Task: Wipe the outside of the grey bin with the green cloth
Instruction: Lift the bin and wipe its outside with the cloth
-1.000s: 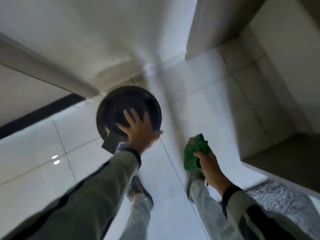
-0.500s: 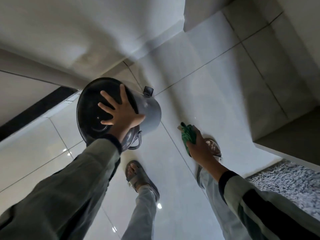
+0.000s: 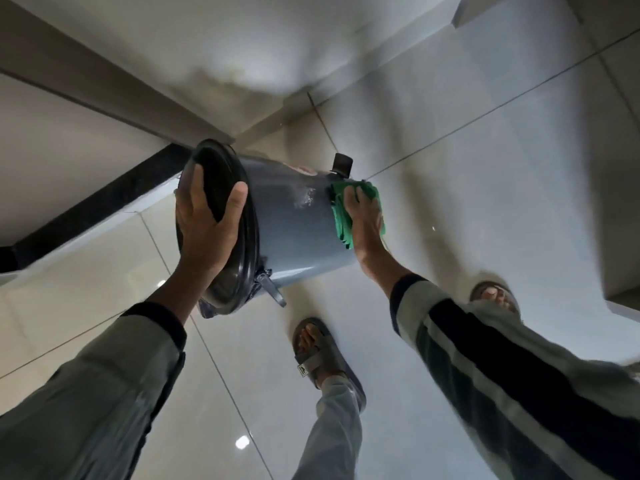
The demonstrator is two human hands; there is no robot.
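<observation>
The grey bin (image 3: pixel 291 233) is tipped far over on the tiled floor, its dark lid (image 3: pixel 221 188) turned toward me. My left hand (image 3: pixel 204 233) grips the lid's rim, fingers over its top edge, and holds the bin tilted. The green cloth (image 3: pixel 341 216) lies flat against the bin's side near its base. My right hand (image 3: pixel 363 220) presses on it with spread fingers. A black pedal (image 3: pixel 343 164) sticks out at the base and a metal handle (image 3: pixel 273 289) hangs under the lid. A pale smear (image 3: pixel 304 199) marks the grey wall.
Glossy pale floor tiles (image 3: pixel 485 202) spread all around. My two sandalled feet (image 3: pixel 322 351) (image 3: pixel 495 296) stand just below the bin. A white wall (image 3: pixel 173 46) with a dark skirting strip (image 3: pixel 104 202) runs behind it at the left. A step edge (image 3: pixel 623 299) sits at the right.
The bin has tipped further over under my left hand. My right hand has carried the cloth up from beside my leg and laid it on the bin's side.
</observation>
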